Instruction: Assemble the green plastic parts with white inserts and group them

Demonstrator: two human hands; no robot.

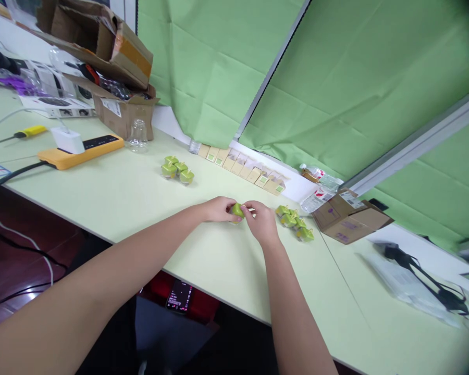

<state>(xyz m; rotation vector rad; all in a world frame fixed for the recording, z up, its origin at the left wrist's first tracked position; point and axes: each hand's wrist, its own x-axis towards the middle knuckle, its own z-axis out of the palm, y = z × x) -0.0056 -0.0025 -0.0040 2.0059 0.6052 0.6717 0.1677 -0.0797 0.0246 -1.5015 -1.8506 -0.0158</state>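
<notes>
My left hand [221,209] is closed around the side of a small green rounded piece [237,210] with a clearer lower part, just above the table. At its right side, the fingertips of my right hand [262,221] are pinched together and touch its upper edge; what they grip there is too small to make out. Several similar green pieces [288,219] with pale tips stand clustered to the right of my right hand. Another group of green pieces [177,167] sits farther left on the table.
A row of small tan boxes [242,165] lines the back edge. To the left are an orange power strip [82,151], a clear jar [137,136] and stacked cardboard boxes [121,112]. An opened carton [346,219] and plastic bags stand right. A phone [180,296] lies below the table's edge.
</notes>
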